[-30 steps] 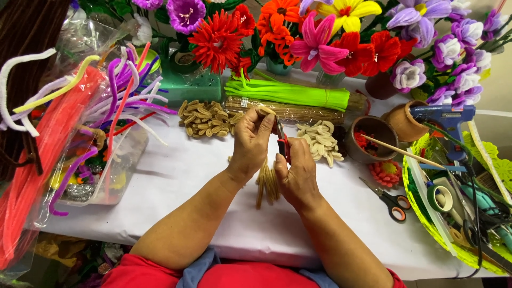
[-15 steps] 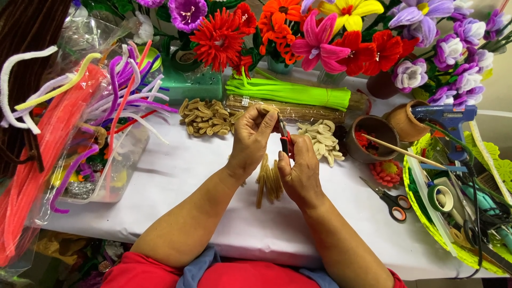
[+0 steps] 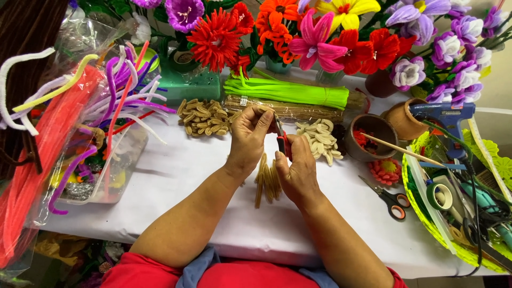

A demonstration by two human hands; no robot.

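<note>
My left hand (image 3: 249, 140) and my right hand (image 3: 296, 168) are together over the middle of the white table (image 3: 176, 176). The right hand grips red-handled pliers (image 3: 280, 140), their tip pointing up between both hands. The left hand's fingers pinch a tan pipe cleaner piece at the pliers' tip. Below the hands lies a small bunch of tan pipe cleaner pieces (image 3: 266, 184). A pile of folded tan loops (image 3: 204, 117) sits to the left, a pile of cream loops (image 3: 319, 140) to the right.
Green pipe cleaner bundle (image 3: 288, 93) and a tan bundle lie behind the hands. Pipe-cleaner flowers (image 3: 320, 32) line the back. Bags of coloured pipe cleaners (image 3: 80, 133) fill the left. Scissors (image 3: 388, 197), brown bowl (image 3: 370, 136), blue glue gun (image 3: 442, 114) and yellow-green basket (image 3: 426, 213) stand right.
The hands stay together; the tan bunch that hung under the hands now lies on the table below them, and the hands have shifted slightly.
</note>
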